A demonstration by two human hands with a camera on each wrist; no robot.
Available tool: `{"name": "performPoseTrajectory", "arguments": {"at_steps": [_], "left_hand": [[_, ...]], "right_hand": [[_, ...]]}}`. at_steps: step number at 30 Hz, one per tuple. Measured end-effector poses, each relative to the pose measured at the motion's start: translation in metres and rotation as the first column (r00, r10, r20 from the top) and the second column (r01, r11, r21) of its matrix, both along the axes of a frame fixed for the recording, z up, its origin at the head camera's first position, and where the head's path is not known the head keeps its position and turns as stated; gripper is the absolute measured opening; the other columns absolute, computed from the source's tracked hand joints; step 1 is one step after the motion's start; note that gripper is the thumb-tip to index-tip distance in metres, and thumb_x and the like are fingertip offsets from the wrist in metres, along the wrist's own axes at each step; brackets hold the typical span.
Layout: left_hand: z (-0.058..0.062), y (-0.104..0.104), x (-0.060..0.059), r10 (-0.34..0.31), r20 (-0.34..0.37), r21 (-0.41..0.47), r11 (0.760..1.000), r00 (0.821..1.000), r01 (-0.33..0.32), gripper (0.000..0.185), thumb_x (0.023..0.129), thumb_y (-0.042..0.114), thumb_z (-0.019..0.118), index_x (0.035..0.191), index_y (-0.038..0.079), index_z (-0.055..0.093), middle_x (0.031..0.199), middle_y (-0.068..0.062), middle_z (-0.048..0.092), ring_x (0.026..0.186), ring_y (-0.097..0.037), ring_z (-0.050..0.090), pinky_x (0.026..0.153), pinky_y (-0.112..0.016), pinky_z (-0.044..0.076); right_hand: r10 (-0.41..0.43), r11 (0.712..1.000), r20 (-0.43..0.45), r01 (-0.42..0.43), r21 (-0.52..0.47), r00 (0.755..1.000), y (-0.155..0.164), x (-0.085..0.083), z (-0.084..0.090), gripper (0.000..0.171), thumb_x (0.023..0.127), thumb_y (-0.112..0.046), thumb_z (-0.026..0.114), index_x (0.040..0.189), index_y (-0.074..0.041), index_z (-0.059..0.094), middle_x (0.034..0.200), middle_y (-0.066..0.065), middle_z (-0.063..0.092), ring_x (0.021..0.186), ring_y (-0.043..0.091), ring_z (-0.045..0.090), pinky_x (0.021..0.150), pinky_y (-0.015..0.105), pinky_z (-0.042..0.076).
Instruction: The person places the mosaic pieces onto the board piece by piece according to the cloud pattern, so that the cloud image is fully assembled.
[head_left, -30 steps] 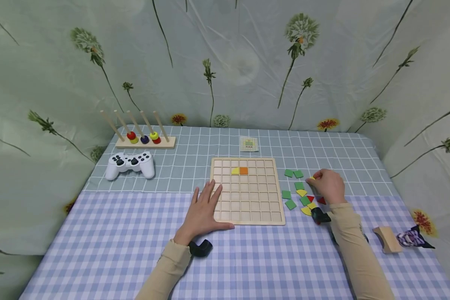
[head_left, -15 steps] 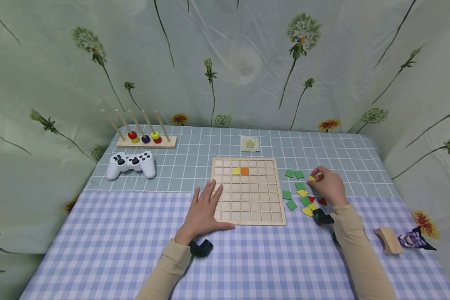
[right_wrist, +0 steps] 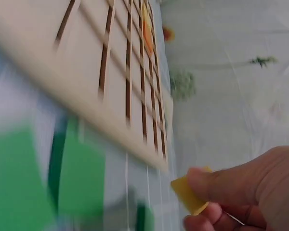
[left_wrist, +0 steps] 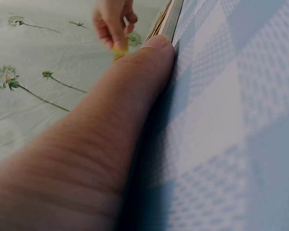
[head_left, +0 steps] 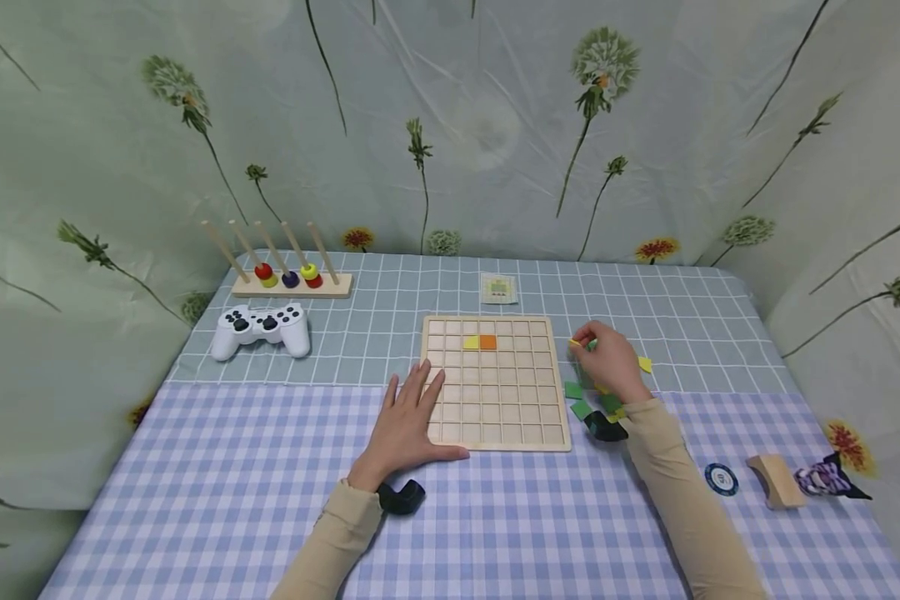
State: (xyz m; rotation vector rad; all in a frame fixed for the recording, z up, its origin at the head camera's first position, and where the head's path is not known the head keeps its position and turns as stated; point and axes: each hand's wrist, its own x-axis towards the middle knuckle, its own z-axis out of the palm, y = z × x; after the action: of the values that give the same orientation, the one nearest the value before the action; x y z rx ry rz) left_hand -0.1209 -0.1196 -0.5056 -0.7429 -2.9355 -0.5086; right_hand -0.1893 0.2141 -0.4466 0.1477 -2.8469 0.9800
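Nearest to me in the head view, two beige sleeves come in over the checked cloth (head_left: pixel 532 525). Out on the right I have a blue chip (head_left: pixel 722 479) lying flat, then a wooden block (head_left: pixel 777 481) with a hollowed side, and just beside that a purple patterned thing (head_left: pixel 828 478) I can't name.

I see the left hand (head_left: pixel 403 429) laid along the near left corner of the board (head_left: pixel 502 408), fingers spread apart over its left edge, thumb against the near edge. It grips nothing.

By the board's right edge I get green tiles (head_left: pixel 573 390), with more green and some yellow partly hidden beneath the right hand (head_left: pixel 609 358). That hand has thumb and fingers together, pinching a yellow piece (head_left: pixel 573 342), held just off the board's right side; the thumb covers too much for me to read its shape. A loose yellow tile (head_left: pixel 645 364) lies to the right of the wrist.

On the board, in the second row from the far edge, I see a seated yellow tile (head_left: pixel 471 342) and an orange tile (head_left: pixel 487 342) in neighbouring cells.

Farther off are a white gamepad (head_left: pixel 260 329) on the left, a small printed card (head_left: pixel 498 288) beyond the board, and a peg stand (head_left: pixel 292 288) carrying coloured beads. A dandelion-print curtain (head_left: pixel 487 167) closes my view.
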Motion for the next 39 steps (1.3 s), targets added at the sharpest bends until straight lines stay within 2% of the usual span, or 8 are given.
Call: {"name": "performPoseTrajectory", "arguments": {"at_steps": [5, 11, 15, 27, 33, 39], "left_hand": [[0.001, 0.001, -0.001, -0.001, 0.005, 0.006, 1.0, 1.0, 0.001, 0.12, 0.064, 0.081, 0.06, 0.152, 0.01, 0.021, 0.156, -0.015, 0.011, 0.143, -0.028, 0.007, 0.113, -0.048, 0.0], [0.002, 0.002, -0.001, 0.004, 0.011, -0.005, 1.0, 1.0, -0.004, 0.121, 0.063, 0.082, 0.06, 0.152, 0.01, 0.021, 0.156, -0.015, 0.011, 0.143, -0.028, 0.008, 0.113, -0.048, -0.001], [0.001, 0.002, -0.001, 0.003, 0.004, -0.004, 1.0, 1.0, -0.003, 0.121, 0.063, 0.082, 0.06, 0.152, 0.009, 0.022, 0.156, -0.015, 0.012, 0.143, -0.028, 0.008, 0.113, -0.048, 0.0], [0.003, 0.003, 0.0, 0.004, 0.008, 0.001, 1.0, 1.0, -0.004, 0.121, 0.063, 0.084, 0.058, 0.152, 0.009, 0.022, 0.156, -0.015, 0.012, 0.143, -0.028, 0.008, 0.113, -0.049, 0.001], [0.004, 0.002, 0.0, 0.011, 0.019, -0.015, 1.0, 1.0, -0.011, 0.121, 0.063, 0.082, 0.059, 0.152, 0.01, 0.022, 0.157, -0.015, 0.011, 0.143, -0.028, 0.007, 0.113, -0.049, 0.001], [0.002, 0.001, -0.001, 0.015, 0.026, -0.022, 1.0, 1.0, -0.015, 0.121, 0.063, 0.082, 0.059, 0.152, 0.01, 0.021, 0.157, -0.014, 0.01, 0.143, -0.028, 0.007, 0.113, -0.048, 0.0]], "right_hand": [[0.08, 0.992, 0.012, -0.079, -0.1, 0.997, -0.029, -0.012, -0.006, 0.014, 0.084, -0.012, 0.071, 0.087, -0.002, 0.061, 0.079, 0.009, 0.06, 0.057, 0.018, 0.048, 0.053, 0.032, 0.037], [0.124, 0.976, 0.054, -0.112, -0.186, 0.991, -0.056, -0.023, -0.01, 0.014, 0.084, -0.014, 0.072, 0.087, -0.004, 0.064, 0.079, 0.006, 0.061, 0.062, 0.019, 0.049, 0.058, 0.031, 0.039], [0.143, 0.972, 0.073, -0.126, -0.198, 0.987, -0.067, -0.029, -0.013, 0.013, 0.084, -0.015, 0.073, 0.086, -0.005, 0.065, 0.078, 0.005, 0.062, 0.066, 0.02, 0.051, 0.06, 0.032, 0.04], [0.131, 0.975, 0.102, -0.11, -0.193, 0.986, -0.076, -0.035, -0.02, 0.014, 0.084, -0.018, 0.074, 0.086, -0.005, 0.067, 0.078, 0.004, 0.064, 0.073, 0.021, 0.058, 0.068, 0.035, 0.044], [0.119, 0.987, 0.071, -0.11, -0.12, 0.99, -0.078, -0.034, -0.023, 0.012, 0.085, -0.017, 0.072, 0.089, -0.006, 0.07, 0.08, 0.005, 0.065, 0.076, 0.022, 0.06, 0.07, 0.037, 0.046], [0.11, 0.994, 0.047, -0.108, -0.032, 0.993, -0.08, -0.031, -0.023, 0.012, 0.087, -0.017, 0.071, 0.092, -0.006, 0.074, 0.08, 0.004, 0.065, 0.072, 0.02, 0.059, 0.065, 0.036, 0.047]]}}
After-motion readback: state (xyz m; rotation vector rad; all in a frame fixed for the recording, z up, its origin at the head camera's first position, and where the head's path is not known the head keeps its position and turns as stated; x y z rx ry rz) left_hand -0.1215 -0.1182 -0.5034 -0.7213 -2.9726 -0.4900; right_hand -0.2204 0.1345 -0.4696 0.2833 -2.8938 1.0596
